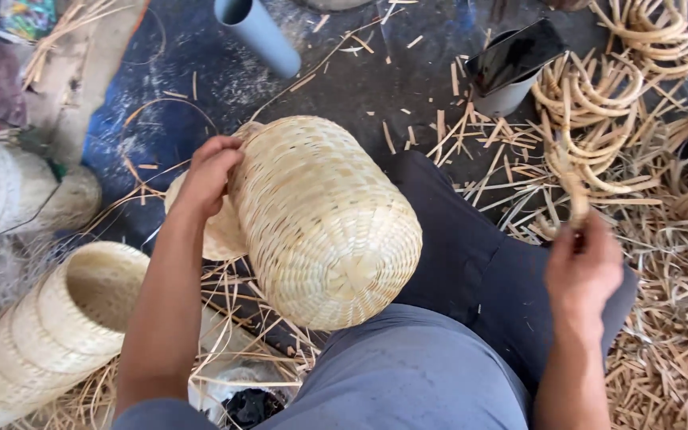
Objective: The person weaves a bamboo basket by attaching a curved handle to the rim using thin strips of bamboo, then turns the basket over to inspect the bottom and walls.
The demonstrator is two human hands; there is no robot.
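Woven basket [324, 223] under left hand [210, 173]

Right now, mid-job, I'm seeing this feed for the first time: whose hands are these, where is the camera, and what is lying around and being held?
There is no machine here: these are one person's two bare hands, filmed by a camera worn on that person's head and looking down over the lap. The left hand grips the far end of a woven basket that lies on its side across the knees, its closed bottom turned toward the camera. The right hand holds a bent cane strip, raised over a pile of curled cane pieces. On the dark floor lie loose splints and shavings. A stack of finished baskets lies at lower left, a grey pipe at the top, and a grey cup with a dark flat object stands near the coils.
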